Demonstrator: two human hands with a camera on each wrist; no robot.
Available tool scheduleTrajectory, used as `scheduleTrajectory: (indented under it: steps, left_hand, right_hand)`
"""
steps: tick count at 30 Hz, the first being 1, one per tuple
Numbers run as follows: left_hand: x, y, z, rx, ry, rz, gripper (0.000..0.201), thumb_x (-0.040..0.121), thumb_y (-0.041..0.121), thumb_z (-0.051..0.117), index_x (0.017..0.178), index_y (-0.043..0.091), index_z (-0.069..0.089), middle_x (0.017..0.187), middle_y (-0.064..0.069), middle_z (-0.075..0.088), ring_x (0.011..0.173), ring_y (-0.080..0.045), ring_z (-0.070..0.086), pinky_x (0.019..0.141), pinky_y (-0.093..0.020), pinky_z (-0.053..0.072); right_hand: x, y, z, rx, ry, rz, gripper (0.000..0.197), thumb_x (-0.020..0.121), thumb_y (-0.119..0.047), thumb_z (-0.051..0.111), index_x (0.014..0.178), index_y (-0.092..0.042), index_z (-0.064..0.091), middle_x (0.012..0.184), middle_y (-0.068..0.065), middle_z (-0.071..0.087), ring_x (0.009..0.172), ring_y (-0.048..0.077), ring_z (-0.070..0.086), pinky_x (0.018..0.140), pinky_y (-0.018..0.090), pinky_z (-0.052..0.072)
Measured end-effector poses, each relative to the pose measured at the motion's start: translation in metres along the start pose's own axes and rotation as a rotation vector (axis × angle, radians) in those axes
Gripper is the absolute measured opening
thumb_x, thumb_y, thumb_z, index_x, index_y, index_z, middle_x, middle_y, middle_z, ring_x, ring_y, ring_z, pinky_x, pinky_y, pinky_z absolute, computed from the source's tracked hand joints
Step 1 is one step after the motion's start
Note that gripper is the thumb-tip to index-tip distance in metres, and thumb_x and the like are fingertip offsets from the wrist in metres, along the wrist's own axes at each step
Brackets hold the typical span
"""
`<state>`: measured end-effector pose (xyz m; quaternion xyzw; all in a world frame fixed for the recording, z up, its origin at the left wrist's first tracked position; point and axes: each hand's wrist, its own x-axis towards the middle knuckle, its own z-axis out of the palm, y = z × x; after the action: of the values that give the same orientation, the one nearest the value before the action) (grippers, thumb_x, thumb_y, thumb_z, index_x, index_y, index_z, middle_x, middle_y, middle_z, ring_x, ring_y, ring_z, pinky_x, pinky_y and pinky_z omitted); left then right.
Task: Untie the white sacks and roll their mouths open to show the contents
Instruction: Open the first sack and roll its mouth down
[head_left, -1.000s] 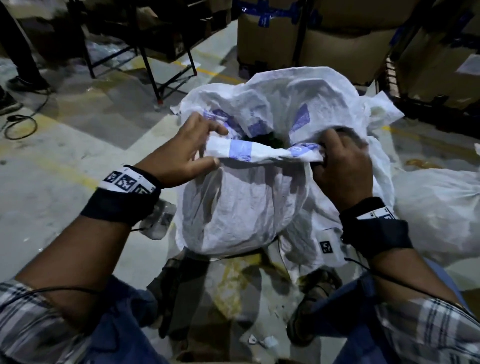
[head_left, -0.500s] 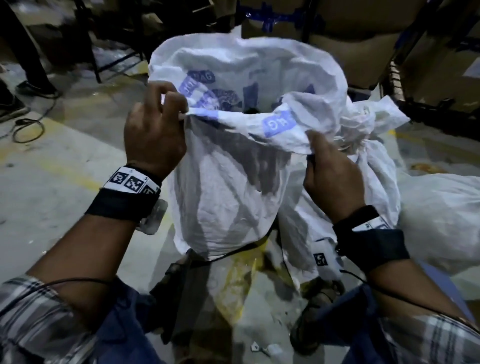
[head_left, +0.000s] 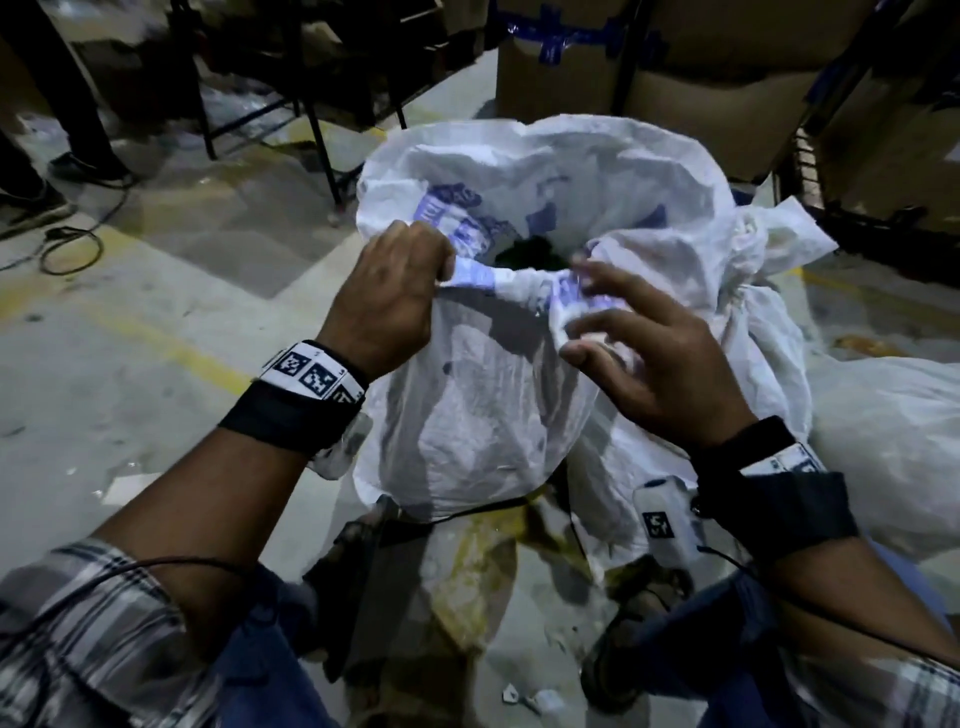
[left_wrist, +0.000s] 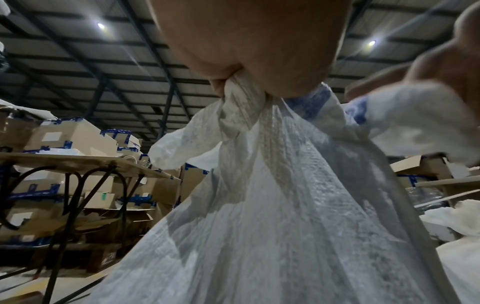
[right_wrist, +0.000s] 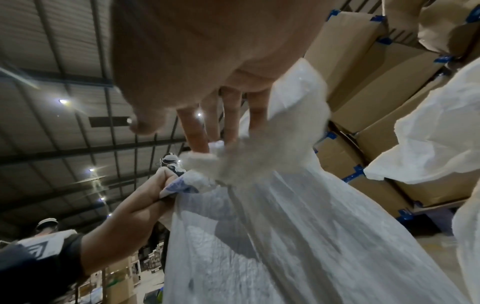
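The left hand (head_left: 387, 306) clenches the rolled rim of the white sack (head_left: 483, 405), fist knuckles-up. The right hand (head_left: 657, 358) has let go since half a second ago, fingers (head_left: 618, 283) spread and touching the bunched rim just right of that grip. The rim sits lower than before

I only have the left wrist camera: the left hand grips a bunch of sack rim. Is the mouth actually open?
Observer: Yes. From the head view the white sack gapes, and something dark shows inside.
Operator: Is the right hand gripping too?
Observer: No. The right hand has its fingers spread, only touching the rolled rim.
Operator: Any sacks left?
Observer: A second sack just behind, to the right, looks bunched shut at its neck.
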<state>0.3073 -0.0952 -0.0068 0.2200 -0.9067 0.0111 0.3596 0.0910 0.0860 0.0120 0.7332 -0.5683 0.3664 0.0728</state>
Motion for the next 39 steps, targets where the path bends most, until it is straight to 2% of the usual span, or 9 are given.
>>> scheduleTrajectory:
  steps: [4, 9, 14, 17, 22, 25, 29, 34, 39]
  left_hand:
    - [0.000, 0.004, -0.003, -0.021, -0.107, -0.013, 0.023, 0.080, -0.005, 0.039, 0.094, 0.007, 0.052, 0.094, -0.015, 0.049, 0.087, -0.034, 0.046, 0.078, -0.045, 0.038]
    - [0.000, 0.009, -0.004, -0.042, -0.191, 0.063, 0.030, 0.076, -0.001, 0.030, 0.094, 0.006, 0.053, 0.098, -0.017, 0.050, 0.090, -0.037, 0.045, 0.084, -0.045, 0.040]
    - [0.000, 0.008, -0.007, -0.078, -0.140, 0.082, 0.029, 0.077, -0.003, 0.036, 0.096, 0.008, 0.055, 0.101, -0.014, 0.054, 0.098, -0.038, 0.050, 0.087, -0.045, 0.042]
    - [0.003, 0.006, -0.012, -0.085, -0.113, 0.048, 0.055, 0.069, -0.007, 0.044, 0.118, 0.015, 0.054, 0.115, -0.005, 0.059, 0.114, -0.030, 0.057, 0.093, -0.047, 0.038]
    - [0.005, 0.017, -0.017, -0.074, -0.306, 0.155, 0.080, 0.075, 0.018, 0.054, 0.152, 0.025, 0.035, 0.143, 0.006, 0.052, 0.131, -0.015, 0.050, 0.116, -0.044, 0.027]
    - [0.002, 0.027, -0.008, -0.132, -0.364, 0.154, 0.054, 0.101, 0.044, 0.046, 0.150, 0.022, 0.041, 0.129, -0.001, 0.056, 0.116, -0.022, 0.054, 0.102, -0.039, 0.039]
    - [0.012, 0.022, -0.008, 0.004, -0.232, 0.166, 0.028, 0.098, 0.025, 0.057, 0.123, 0.014, 0.064, 0.107, -0.010, 0.061, 0.094, -0.033, 0.058, 0.077, -0.043, 0.044]
    - [0.009, 0.021, -0.011, 0.140, -0.056, 0.169, 0.009, 0.083, 0.009, 0.057, 0.087, 0.015, 0.063, 0.091, -0.009, 0.058, 0.081, -0.034, 0.054, 0.064, -0.042, 0.040]
    - [0.002, 0.012, -0.010, 0.226, 0.107, 0.189, 0.015, 0.086, 0.005, 0.062, 0.076, 0.016, 0.062, 0.081, -0.010, 0.055, 0.073, -0.030, 0.045, 0.059, -0.039, 0.030]
  right_hand:
    - [-0.004, 0.004, 0.004, -0.162, -0.143, 0.178, 0.031, 0.086, -0.036, 0.076, 0.110, -0.024, 0.059, 0.122, -0.011, 0.064, 0.101, 0.014, 0.066, 0.077, 0.038, 0.055]
    - [-0.011, 0.018, 0.012, -0.528, -0.280, 0.225, 0.063, 0.075, -0.045, 0.080, 0.127, -0.018, 0.057, 0.113, 0.008, 0.058, 0.105, 0.034, 0.054, 0.086, 0.042, 0.047]
    - [-0.007, 0.023, 0.008, -0.670, -0.016, 0.148, 0.016, 0.079, -0.021, 0.071, 0.088, -0.010, 0.063, 0.102, 0.016, 0.058, 0.098, 0.039, 0.054, 0.079, 0.045, 0.044]
    - [-0.005, 0.020, 0.001, -0.669, 0.153, 0.047, 0.008, 0.083, -0.015, 0.066, 0.084, -0.007, 0.063, 0.103, 0.016, 0.063, 0.095, 0.039, 0.057, 0.080, 0.044, 0.045]
    - [0.000, 0.010, 0.002, -0.595, 0.358, -0.013, 0.006, 0.090, -0.012, 0.059, 0.086, -0.010, 0.062, 0.105, 0.009, 0.067, 0.082, 0.027, 0.061, 0.050, 0.036, 0.045]
    - [0.004, 0.008, 0.010, -0.594, 0.374, -0.021, 0.003, 0.086, -0.007, 0.058, 0.087, -0.009, 0.060, 0.100, 0.010, 0.064, 0.079, 0.030, 0.060, 0.046, 0.036, 0.043]
    - [0.005, 0.008, 0.023, -0.557, 0.308, 0.059, 0.018, 0.081, -0.004, 0.055, 0.099, -0.010, 0.056, 0.093, 0.017, 0.060, 0.083, 0.039, 0.060, 0.051, 0.041, 0.048]
    - [0.011, 0.007, 0.031, -0.123, 0.182, 0.376, 0.043, 0.073, -0.002, 0.062, 0.116, -0.002, 0.056, 0.097, 0.014, 0.060, 0.092, 0.034, 0.060, 0.079, 0.031, 0.048]
    - [0.011, 0.009, 0.021, 0.854, 0.279, 0.832, 0.044, 0.069, -0.015, 0.062, 0.112, -0.014, 0.064, 0.090, 0.004, 0.064, 0.074, 0.016, 0.064, 0.060, 0.034, 0.056]
